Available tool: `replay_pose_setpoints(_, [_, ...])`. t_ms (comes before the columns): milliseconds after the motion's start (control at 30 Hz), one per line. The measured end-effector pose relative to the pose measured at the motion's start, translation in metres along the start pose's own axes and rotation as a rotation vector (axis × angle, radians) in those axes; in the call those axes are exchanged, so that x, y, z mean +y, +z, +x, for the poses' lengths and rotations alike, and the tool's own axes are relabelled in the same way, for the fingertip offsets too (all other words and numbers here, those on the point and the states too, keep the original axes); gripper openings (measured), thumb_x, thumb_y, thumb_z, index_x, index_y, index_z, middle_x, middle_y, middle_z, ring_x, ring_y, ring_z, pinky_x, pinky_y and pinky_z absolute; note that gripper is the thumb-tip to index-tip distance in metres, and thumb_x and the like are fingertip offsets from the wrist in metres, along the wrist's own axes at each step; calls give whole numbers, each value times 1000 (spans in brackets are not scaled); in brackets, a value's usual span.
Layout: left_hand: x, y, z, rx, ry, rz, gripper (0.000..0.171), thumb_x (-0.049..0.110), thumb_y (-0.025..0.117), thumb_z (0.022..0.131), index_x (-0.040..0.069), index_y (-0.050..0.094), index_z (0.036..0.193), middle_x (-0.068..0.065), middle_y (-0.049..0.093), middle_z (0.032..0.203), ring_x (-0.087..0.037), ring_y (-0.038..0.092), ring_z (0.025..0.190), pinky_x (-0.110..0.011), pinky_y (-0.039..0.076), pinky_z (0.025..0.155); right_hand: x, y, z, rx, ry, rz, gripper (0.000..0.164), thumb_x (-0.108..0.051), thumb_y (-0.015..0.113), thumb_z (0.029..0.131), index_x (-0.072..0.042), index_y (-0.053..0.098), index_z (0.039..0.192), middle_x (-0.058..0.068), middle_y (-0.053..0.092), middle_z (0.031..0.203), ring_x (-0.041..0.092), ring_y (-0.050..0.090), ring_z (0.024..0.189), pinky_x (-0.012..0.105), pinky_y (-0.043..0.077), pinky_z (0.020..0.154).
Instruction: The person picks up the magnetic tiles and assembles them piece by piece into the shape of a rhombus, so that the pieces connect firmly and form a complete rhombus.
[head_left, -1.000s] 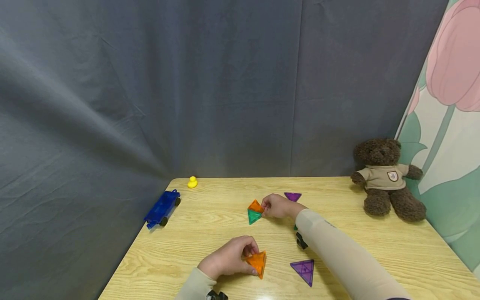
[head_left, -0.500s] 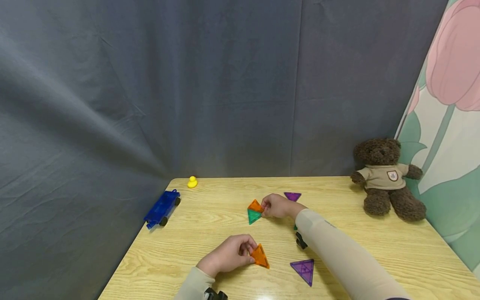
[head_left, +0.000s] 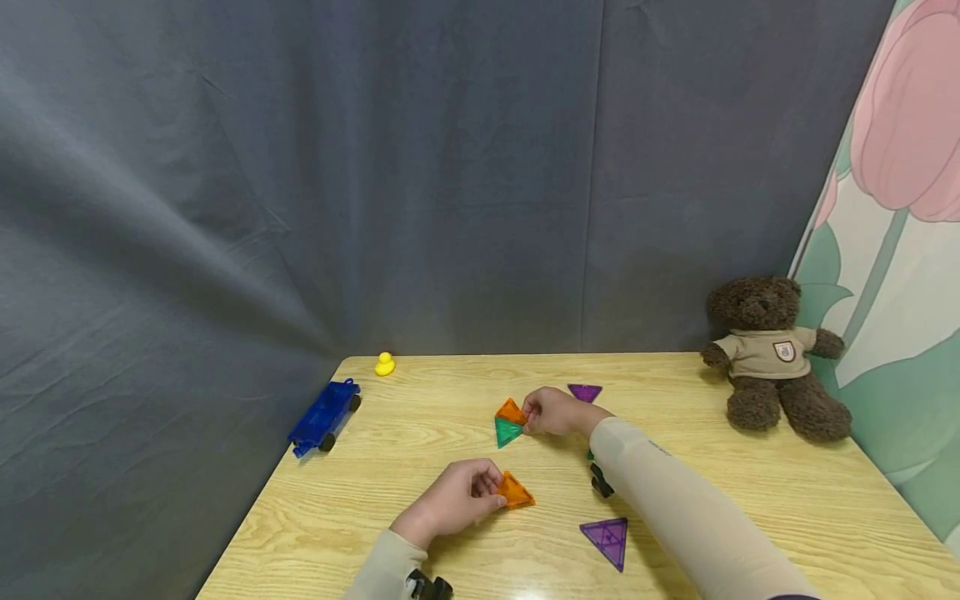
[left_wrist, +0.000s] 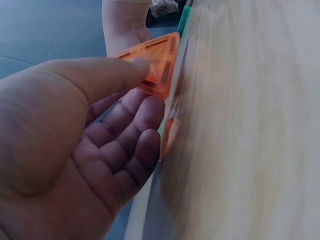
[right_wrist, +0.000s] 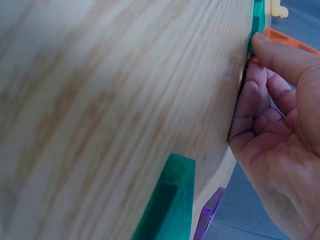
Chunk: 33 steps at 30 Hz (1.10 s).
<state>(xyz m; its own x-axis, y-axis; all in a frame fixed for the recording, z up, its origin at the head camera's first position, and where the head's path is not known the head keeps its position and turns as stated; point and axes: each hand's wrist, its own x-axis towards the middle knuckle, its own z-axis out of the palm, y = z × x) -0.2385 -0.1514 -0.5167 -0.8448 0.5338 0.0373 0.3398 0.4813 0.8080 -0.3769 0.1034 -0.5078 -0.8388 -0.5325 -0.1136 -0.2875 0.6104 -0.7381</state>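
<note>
Thumb and fingers of my left hand [head_left: 453, 500] pinch an orange triangular magnetic tile [head_left: 517, 491], tilted and lifted off the table in the left wrist view. Farther back, my right hand [head_left: 557, 412] pinches the right edge of a joined pair: a green triangular tile [head_left: 507, 432] and a second orange triangular tile [head_left: 511, 411]. In the right wrist view the thumb tip presses by the green tile [right_wrist: 257, 22], and the orange one [right_wrist: 287, 39] stands up at an angle. The fingers hide part of that join.
A purple triangular tile [head_left: 608, 542] lies near the front, another purple one [head_left: 585, 392] behind the right hand. Another green tile [right_wrist: 172, 197] sits under the right forearm. A blue wheeled car base [head_left: 325, 418], yellow duck [head_left: 385, 365] and teddy bear [head_left: 772, 358] stand around the table edges.
My left hand has moved away from me, toward the joined pair, turning its orange tile as it went. My right hand and the pair have stayed in place.
</note>
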Motion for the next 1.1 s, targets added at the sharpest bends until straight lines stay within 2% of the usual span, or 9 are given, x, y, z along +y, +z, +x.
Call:
replay_pose_setpoints(533, [-17,-18,13,249,-44,2,9,17,74,100,15,65,101,3,65,90,-14,61,78,-27,55,65,-2,2,0,11,20,27,13,-5,79,94,-8,66,91,-1,57,76,12,52,70,25,44,64])
replay_pose_setpoints(900, [-20,-30,26,380,-88,-3,10,15,73,100,10,66,104,-1,64,94,-16,60,82,-28,55,71,-6,3,-3,25,36,36,12,-3,78,94,-5,66,93,-1,54,76,12,50,68,24,43,61])
replay_pose_setpoints(1100, [-18,-33,34,432,-114,-17,10,12,74,99,7,66,104,-3,63,94,-17,59,81,-27,55,69,-8,4,-3,47,25,30,15,-5,79,94,-6,64,89,-2,51,72,12,48,65,26,42,64])
